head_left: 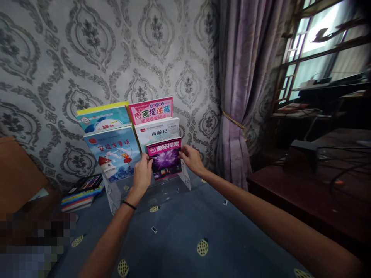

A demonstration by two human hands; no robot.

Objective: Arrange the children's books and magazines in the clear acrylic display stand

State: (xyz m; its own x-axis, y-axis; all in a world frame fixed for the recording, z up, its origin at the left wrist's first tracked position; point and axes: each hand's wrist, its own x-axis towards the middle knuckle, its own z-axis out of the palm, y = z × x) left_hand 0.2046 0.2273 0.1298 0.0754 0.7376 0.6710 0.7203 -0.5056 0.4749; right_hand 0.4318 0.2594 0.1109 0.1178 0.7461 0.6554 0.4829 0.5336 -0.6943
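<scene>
A purple and pink book [165, 160] stands at the front right of a clear tiered book stand [113, 195]. My left hand [143, 170] grips its left edge and my right hand [191, 158] pinches its right edge. Behind it rise a white book [159, 131] and a pink book [152, 109]. On the stand's left side, a blue book [114, 152] with a red-roofed house on its cover leans in front of a teal book [102, 119]. A yellow edge shows above the teal one.
A stack of books [82, 192] lies left of the stand, near a brown cardboard box [20, 173]. Patterned wallpaper [92, 34] is close behind. At the right are a tied purple curtain [236, 96] and a dark red table [278, 183] with cables. Pineapple-print cloth [179, 235] covers the surface.
</scene>
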